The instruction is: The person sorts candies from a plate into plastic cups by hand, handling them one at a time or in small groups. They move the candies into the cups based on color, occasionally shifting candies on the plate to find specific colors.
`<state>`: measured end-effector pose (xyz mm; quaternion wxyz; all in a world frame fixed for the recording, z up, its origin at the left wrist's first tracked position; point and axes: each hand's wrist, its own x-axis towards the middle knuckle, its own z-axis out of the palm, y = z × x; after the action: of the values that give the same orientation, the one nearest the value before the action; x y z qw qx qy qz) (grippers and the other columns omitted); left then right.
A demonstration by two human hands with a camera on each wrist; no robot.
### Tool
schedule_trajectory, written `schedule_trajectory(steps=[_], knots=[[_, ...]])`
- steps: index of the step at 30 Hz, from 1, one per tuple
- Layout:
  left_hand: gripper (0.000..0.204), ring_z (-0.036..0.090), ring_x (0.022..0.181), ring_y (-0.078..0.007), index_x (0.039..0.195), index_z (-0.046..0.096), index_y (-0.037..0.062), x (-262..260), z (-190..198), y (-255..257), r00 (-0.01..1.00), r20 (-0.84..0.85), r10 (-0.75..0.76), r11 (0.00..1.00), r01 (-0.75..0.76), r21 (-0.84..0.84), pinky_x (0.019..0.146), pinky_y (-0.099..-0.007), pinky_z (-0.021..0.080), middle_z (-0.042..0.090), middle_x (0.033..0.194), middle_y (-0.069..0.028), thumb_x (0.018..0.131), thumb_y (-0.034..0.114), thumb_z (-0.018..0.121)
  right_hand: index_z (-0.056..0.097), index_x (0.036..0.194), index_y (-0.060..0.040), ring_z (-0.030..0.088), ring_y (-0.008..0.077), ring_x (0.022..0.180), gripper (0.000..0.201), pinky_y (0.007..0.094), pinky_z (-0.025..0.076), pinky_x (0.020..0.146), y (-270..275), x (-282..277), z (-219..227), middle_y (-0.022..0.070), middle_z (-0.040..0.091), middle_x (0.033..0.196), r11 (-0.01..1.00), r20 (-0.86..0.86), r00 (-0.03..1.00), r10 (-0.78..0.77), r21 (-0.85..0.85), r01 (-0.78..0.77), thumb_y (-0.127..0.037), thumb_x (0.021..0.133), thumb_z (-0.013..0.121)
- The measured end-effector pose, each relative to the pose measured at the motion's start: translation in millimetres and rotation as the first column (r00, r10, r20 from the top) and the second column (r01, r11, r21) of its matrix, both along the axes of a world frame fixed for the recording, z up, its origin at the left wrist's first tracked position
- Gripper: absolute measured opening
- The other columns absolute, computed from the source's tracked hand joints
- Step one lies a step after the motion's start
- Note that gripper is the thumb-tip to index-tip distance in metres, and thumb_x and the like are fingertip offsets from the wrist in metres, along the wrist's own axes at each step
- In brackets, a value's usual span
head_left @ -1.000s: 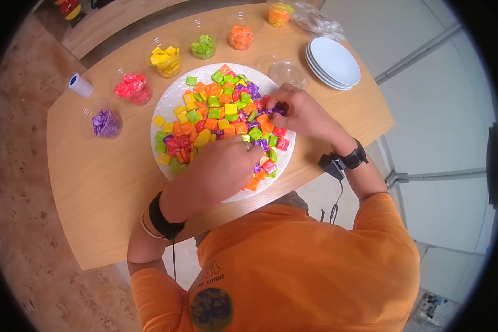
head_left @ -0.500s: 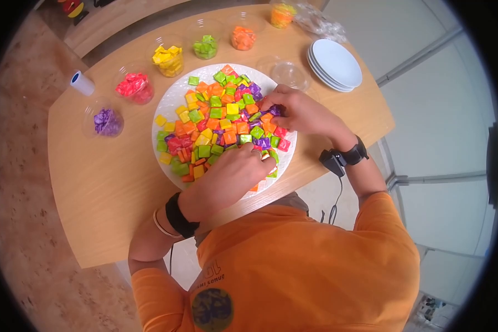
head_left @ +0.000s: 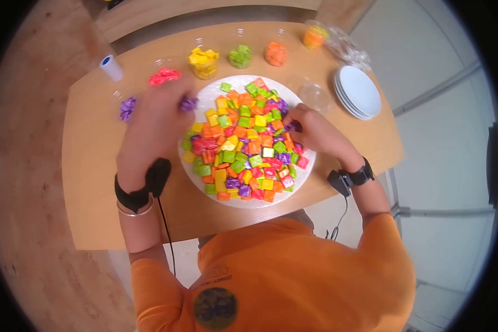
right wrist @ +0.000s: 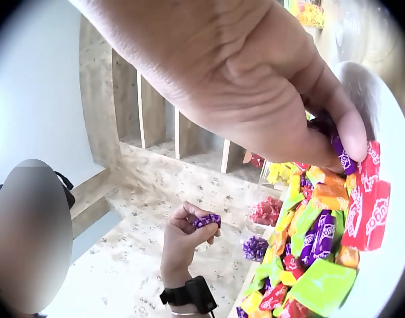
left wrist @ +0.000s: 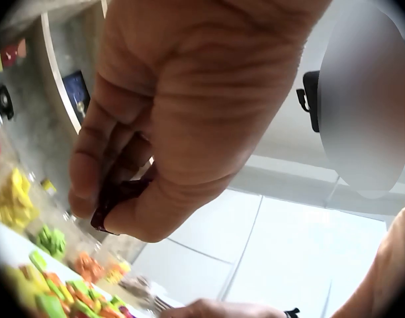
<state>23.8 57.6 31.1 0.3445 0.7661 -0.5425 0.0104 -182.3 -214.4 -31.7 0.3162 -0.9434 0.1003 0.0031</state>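
A big white plate [head_left: 209,95] carries a heap of square wrapped candies [head_left: 249,149] in red, orange, yellow, green and purple. Raised beyond the plate's left side, my left hand [head_left: 160,119] pinches a purple candy [head_left: 188,103] between thumb and fingers; this candy looks dark in the left wrist view. Over the plate's right edge, my right hand [head_left: 315,133] pinches another purple candy [right wrist: 343,156] beside red ones. Nearest the left hand are clear cups of purple candies [head_left: 128,109] and red candies [head_left: 164,76], partly covered by the hand and wrist.
Cups of yellow [head_left: 203,63], green [head_left: 240,57] and orange candies [head_left: 276,53] line the back, with a mixed cup [head_left: 315,36] farther right. A clear lid [head_left: 314,97], stacked white plates [head_left: 359,91] and a plastic bag [head_left: 348,50] lie right; a white roll [head_left: 111,67] stands left.
My left hand has lifted off the lower part of the heap and swung up and left with a purple candy. The right hand stays at the plate's right edge. The head view has shifted.
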Motion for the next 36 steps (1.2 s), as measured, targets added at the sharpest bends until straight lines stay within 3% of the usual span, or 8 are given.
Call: schedule_trajectory(steps=[7, 9, 13, 19, 22, 25, 30, 36], knots=[[0.016, 0.051, 0.065, -0.0054, 0.089, 0.058, 0.0003, 79.8, 3.6, 61.9, 0.937, -0.129, 0.326, 0.941, -0.335, -0.053, 0.060, -0.0232, 0.044, 0.057, 0.071, -0.0021, 0.080, -0.006, 0.070, 0.064, 0.099, -0.0004, 0.067, 0.0117, 0.074, 0.018, 0.0258, 0.056, 0.056, -1.3, 8.1, 30.9, 0.0062, 0.063, 0.095, 0.960, -0.230, 0.971, -0.071, 0.249, 0.129, 0.005, 0.084, 0.072], [0.019, 0.059, 0.065, -0.0191, 0.092, 0.061, -0.0008, 94.1, -1.1, 71.7, 0.939, -0.140, 0.314, 0.939, -0.329, -0.099, 0.062, -0.0326, 0.049, 0.062, 0.073, -0.0108, 0.077, 0.000, 0.072, 0.064, 0.098, 0.0012, 0.067, 0.0125, 0.073, 0.017, 0.0253, 0.055, 0.057, -3.3, 10.2, 26.7, 0.0073, 0.062, 0.094, 0.952, -0.204, 0.977, -0.054, 0.286, 0.112, 0.007, 0.083, 0.071], [0.018, 0.055, 0.075, -0.0072, 0.091, 0.059, -0.0022, 107.3, -7.1, 79.7, 0.899, -0.253, 0.356, 0.929, -0.370, -0.008, 0.069, -0.0247, 0.047, 0.061, 0.080, -0.0029, 0.078, -0.007, 0.071, 0.063, 0.096, 0.0037, 0.066, 0.0125, 0.067, 0.015, 0.0256, 0.055, 0.059, 0.1, 9.0, 25.7, 0.0080, 0.061, 0.090, 0.960, -0.203, 0.979, -0.016, 0.271, 0.072, 0.010, 0.084, 0.070], [0.041, 0.062, 0.084, -0.0198, 0.116, 0.068, 0.0001, 108.6, -10.4, 98.9, 0.860, -0.051, 0.509, 0.859, -0.510, -0.038, 0.079, -0.0335, 0.053, 0.067, 0.093, -0.0096, 0.076, -0.001, 0.076, 0.066, 0.095, 0.0010, 0.066, 0.0105, 0.071, 0.012, 0.0262, 0.055, 0.061, -8.0, 43.4, 57.2, 0.0065, 0.066, 0.089, 0.980, -0.071, 0.995, -0.072, 0.180, 0.084, 0.005, 0.086, 0.072], [0.048, 0.066, 0.090, -0.0239, 0.124, 0.068, 0.0031, 119.9, -18.7, 103.1, 0.860, 0.025, 0.509, 0.860, -0.508, -0.045, 0.082, -0.0359, 0.053, 0.069, 0.100, -0.0143, 0.077, 0.005, 0.078, 0.067, 0.101, 0.0014, 0.068, 0.0115, 0.080, 0.013, 0.0269, 0.057, 0.063, 15.2, 100.3, 78.1, 0.0058, 0.068, 0.090, 0.976, 0.105, 0.971, 0.215, -0.005, -0.216, 0.000, 0.089, 0.073], [0.046, 0.067, 0.096, -0.0275, 0.125, 0.068, 0.0028, 115.1, -28.3, 101.9, 0.830, -0.032, 0.556, 0.831, -0.555, 0.037, 0.084, -0.0374, 0.054, 0.069, 0.105, -0.0189, 0.080, 0.009, 0.077, 0.068, 0.101, 0.0017, 0.070, 0.0122, 0.078, 0.014, 0.0280, 0.058, 0.064, 68.5, 171.5, 78.0, 0.0069, 0.069, 0.089, 0.864, 0.091, 0.938, 0.335, 0.366, -0.344, -0.003, 0.090, 0.074], [0.039, 0.069, 0.084, -0.0280, 0.121, 0.069, 0.0004, 136.3, -47.3, 99.3, 0.791, -0.127, 0.598, 0.798, -0.574, 0.182, 0.079, -0.0367, 0.054, 0.071, 0.090, -0.0181, 0.085, 0.015, 0.074, 0.066, 0.116, 0.0015, 0.071, 0.0173, 0.085, 0.025, 0.0254, 0.060, 0.072, 152.9, 255.6, 84.9, 0.0096, 0.071, 0.101, 0.858, -0.036, 0.938, 0.345, 0.417, -0.299, -0.006, 0.093, 0.073], [0.035, 0.070, 0.084, -0.0257, 0.120, 0.068, -0.0023, 143.9, -45.3, 116.8, 0.795, -0.129, 0.592, 0.804, -0.594, 0.032, 0.077, -0.0362, 0.054, 0.070, 0.086, -0.0184, 0.088, 0.012, 0.070, 0.065, 0.130, -0.0025, 0.071, 0.0176, 0.088, 0.035, 0.0310, 0.059, 0.074, 134.1, 234.7, 59.2, 0.0108, 0.069, 0.116, 0.968, 0.305, 0.924, 0.228, 0.029, -0.249, -0.014, 0.097, 0.068]])
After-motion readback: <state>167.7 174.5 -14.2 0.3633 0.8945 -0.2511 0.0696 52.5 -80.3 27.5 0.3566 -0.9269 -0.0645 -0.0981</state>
